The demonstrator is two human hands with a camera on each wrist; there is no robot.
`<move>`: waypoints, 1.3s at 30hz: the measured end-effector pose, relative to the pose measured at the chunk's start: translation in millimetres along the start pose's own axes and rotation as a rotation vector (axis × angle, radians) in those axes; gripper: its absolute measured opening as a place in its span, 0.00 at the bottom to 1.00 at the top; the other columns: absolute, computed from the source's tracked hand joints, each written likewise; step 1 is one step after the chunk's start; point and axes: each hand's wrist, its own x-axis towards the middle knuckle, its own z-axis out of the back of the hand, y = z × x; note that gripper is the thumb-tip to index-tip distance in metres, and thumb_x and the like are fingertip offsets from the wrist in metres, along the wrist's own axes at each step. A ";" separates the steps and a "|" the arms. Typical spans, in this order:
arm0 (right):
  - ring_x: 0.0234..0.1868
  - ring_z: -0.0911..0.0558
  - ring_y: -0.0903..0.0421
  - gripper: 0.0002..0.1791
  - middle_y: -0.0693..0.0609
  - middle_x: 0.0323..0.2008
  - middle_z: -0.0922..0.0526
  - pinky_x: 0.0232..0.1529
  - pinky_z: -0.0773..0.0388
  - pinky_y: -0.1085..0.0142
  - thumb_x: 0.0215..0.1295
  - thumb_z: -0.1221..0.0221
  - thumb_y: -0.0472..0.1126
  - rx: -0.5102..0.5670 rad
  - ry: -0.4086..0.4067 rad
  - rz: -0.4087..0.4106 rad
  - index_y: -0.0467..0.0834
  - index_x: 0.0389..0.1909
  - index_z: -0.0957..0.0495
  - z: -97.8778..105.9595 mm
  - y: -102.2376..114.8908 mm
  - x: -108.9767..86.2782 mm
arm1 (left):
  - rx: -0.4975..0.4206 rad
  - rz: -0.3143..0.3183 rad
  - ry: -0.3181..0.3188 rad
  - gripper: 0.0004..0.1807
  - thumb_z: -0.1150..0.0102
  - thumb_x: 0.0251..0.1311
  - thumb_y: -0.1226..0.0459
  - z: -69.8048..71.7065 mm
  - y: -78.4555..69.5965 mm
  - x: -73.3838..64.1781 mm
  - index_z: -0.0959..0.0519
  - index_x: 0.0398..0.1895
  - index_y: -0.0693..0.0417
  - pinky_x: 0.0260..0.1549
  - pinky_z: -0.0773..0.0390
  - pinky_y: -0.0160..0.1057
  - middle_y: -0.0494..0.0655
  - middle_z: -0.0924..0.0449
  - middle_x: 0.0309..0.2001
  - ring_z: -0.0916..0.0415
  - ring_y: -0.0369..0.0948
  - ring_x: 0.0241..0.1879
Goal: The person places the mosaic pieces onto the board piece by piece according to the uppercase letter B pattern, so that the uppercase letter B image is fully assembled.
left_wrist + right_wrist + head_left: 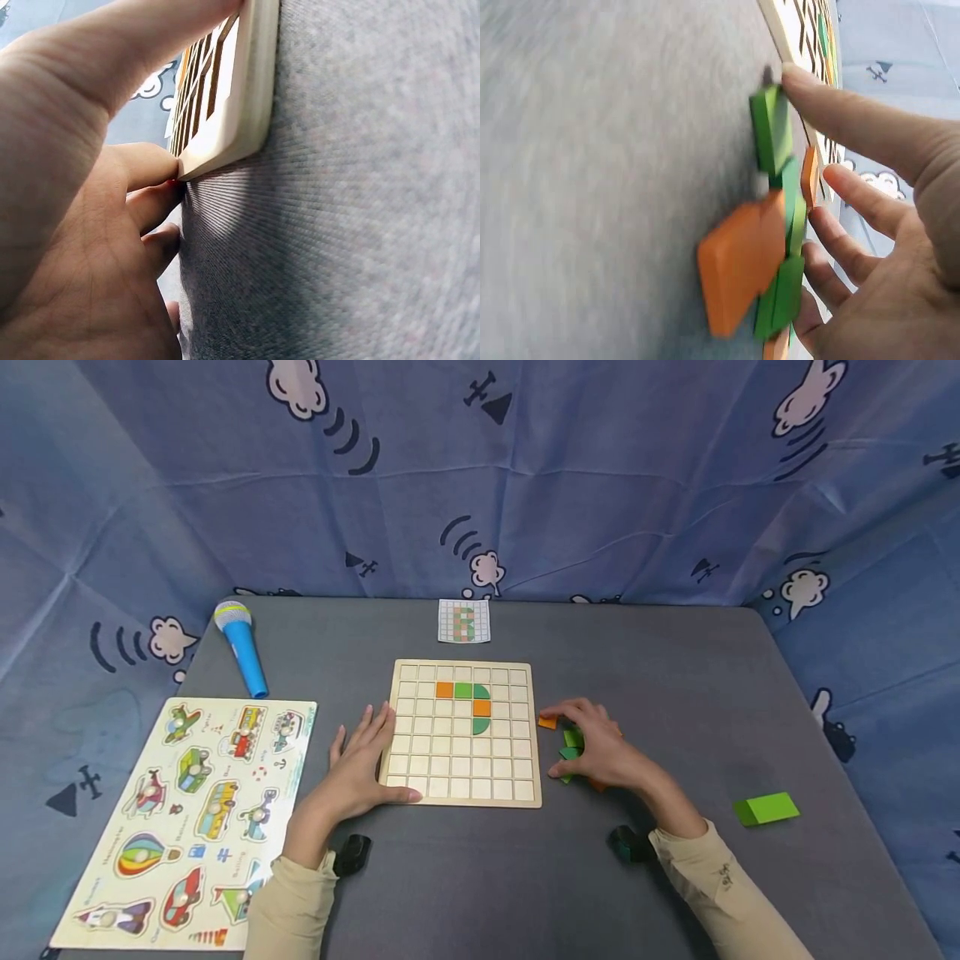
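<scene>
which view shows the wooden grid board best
Head view: the wooden grid board shows whole, from above. The left wrist view shows only one corner, steeply angled; the right wrist view, just a narrow strip.

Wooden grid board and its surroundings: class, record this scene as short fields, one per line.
Left hand: touches wooden grid board at its left and near edges
Right hand: arched over loose orange and green pieces, right of the board
On the board: five orange and green tiles
Beyond it: small pattern card
Left side: blue microphone, vehicle puzzle board
Right side: bright green block
</scene>
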 end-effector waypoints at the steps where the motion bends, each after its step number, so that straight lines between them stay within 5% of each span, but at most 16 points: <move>1: 0.67 0.38 0.35 0.45 0.36 0.72 0.34 0.64 0.43 0.32 0.53 0.18 0.39 0.004 0.001 -0.004 0.44 0.72 0.26 1.9 -1.8 -1.5 | 0.003 0.001 -0.001 0.73 0.16 0.48 0.47 0.1 0.0 0.2 0.57 0.87 0.58 0.78 0.74 0.69 0.55 0.64 0.88 0.71 0.57 0.87; 4: 0.68 0.38 0.34 0.45 0.35 0.71 0.33 0.66 0.42 0.31 0.53 0.19 0.37 0.020 0.004 -0.011 0.43 0.73 0.27 8.0 -7.3 -4.9 | 0.011 0.001 -0.005 0.73 0.15 0.48 0.47 0.2 0.1 0.8 0.57 0.87 0.58 0.79 0.74 0.69 0.55 0.64 0.88 0.70 0.57 0.87; 11: 0.61 0.25 0.37 0.36 0.35 0.65 0.27 0.59 0.24 0.42 0.59 0.26 0.28 0.058 -0.013 -0.031 0.40 0.70 0.24 18.3 -17.2 -7.5 | 0.007 -0.009 -0.010 0.73 0.15 0.48 0.47 0.7 -0.5 0.7 0.57 0.87 0.59 0.78 0.74 0.70 0.56 0.64 0.88 0.70 0.58 0.87; 22: 0.47 0.20 0.49 0.22 0.43 0.52 0.17 0.44 0.23 0.63 0.62 0.29 0.26 0.016 -0.062 -0.028 0.39 0.57 0.14 17.8 -19.6 -9.2 | 0.002 -0.009 -0.011 0.72 0.16 0.49 0.48 1.7 0.4 1.2 0.57 0.87 0.60 0.79 0.74 0.69 0.56 0.63 0.88 0.71 0.57 0.87; 34: 0.45 0.21 0.52 0.12 0.47 0.45 0.16 0.49 0.21 0.54 0.64 0.28 0.31 -0.052 -0.078 -0.005 0.42 0.47 0.15 4.8 -9.2 -6.1 | 0.008 -0.006 -0.002 0.73 0.16 0.49 0.46 1.4 -0.2 0.3 0.57 0.87 0.59 0.78 0.75 0.70 0.56 0.63 0.88 0.71 0.57 0.87; 39: 0.38 0.22 0.55 0.07 0.50 0.37 0.16 0.42 0.23 0.60 0.68 0.30 0.33 -0.029 -0.148 0.024 0.44 0.41 0.17 -1.0 -1.1 0.0 | 0.005 -0.004 0.001 0.72 0.16 0.49 0.47 0.8 -0.9 0.2 0.57 0.87 0.59 0.79 0.75 0.69 0.56 0.63 0.88 0.71 0.57 0.87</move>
